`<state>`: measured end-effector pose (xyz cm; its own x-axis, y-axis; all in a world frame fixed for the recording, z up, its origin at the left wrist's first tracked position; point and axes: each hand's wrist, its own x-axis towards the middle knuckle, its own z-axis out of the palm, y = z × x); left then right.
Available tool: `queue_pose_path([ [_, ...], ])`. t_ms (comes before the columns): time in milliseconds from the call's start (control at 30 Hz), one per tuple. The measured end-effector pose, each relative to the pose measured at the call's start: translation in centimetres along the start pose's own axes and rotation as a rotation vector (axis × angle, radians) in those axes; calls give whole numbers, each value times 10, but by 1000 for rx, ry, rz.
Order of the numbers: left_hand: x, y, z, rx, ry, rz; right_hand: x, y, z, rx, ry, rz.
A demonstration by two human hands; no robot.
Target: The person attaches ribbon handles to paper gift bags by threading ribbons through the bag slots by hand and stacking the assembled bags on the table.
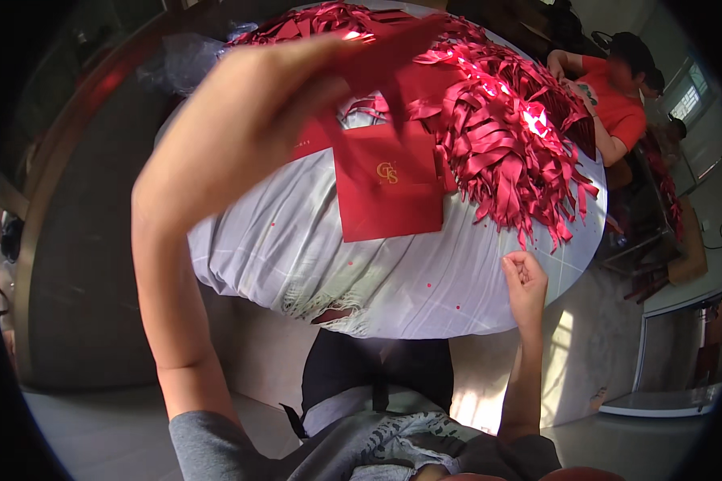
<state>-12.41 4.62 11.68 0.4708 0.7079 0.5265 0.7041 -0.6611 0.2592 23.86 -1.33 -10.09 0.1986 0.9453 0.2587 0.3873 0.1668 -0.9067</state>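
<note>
My left hand is raised over the far left of the round table and smeared by motion. Its fingers close on a dark red paper bag, blurred, from which ribbon seems to hang. Below it, a flat red paper bag with a gold emblem lies on the pale cloth. Another red paper piece sticks out to its left, partly covered by my arm. Near the table's front right edge, my right hand is curled closed with nothing visible in it, just short of the ribbon pile's lower end.
A big heap of shiny red ribbons covers the table's far and right side. Wrinkled pale cloth with a fringed edge drapes the near side. Clear plastic sits at the far left. A person in a red shirt works at the far right.
</note>
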Motion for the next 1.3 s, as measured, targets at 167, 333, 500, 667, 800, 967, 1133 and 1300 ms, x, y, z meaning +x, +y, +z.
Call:
queue_pose_path([
  [167, 33, -74, 3, 357, 418, 162, 0, -4, 2, -37, -53, -68],
  [333, 1, -137, 76, 835, 255, 108, -1, -6, 3, -99, -55, -104],
  [500, -52, -145, 129, 703, -86, 59, -3, -9, -1, -116, -68, -78],
  [667, -65, -143, 127, 309, -25, 12, -1, -8, 3, -147, -31, -96],
  [800, -56, -185, 125, 282, 480, -202, -2, -13, 4, -133, -50, -66],
  [967, -38, -222, 132, 26, 546, -680, -2, -7, 2, -138, -59, -55],
  [1133, -30, -229, 138, 54, 559, -748, 0, -6, 1, -131, -67, -56],
  [1300, -35, -235, 129, -181, 506, -837, 1, -14, 3, -110, -79, -24],
])
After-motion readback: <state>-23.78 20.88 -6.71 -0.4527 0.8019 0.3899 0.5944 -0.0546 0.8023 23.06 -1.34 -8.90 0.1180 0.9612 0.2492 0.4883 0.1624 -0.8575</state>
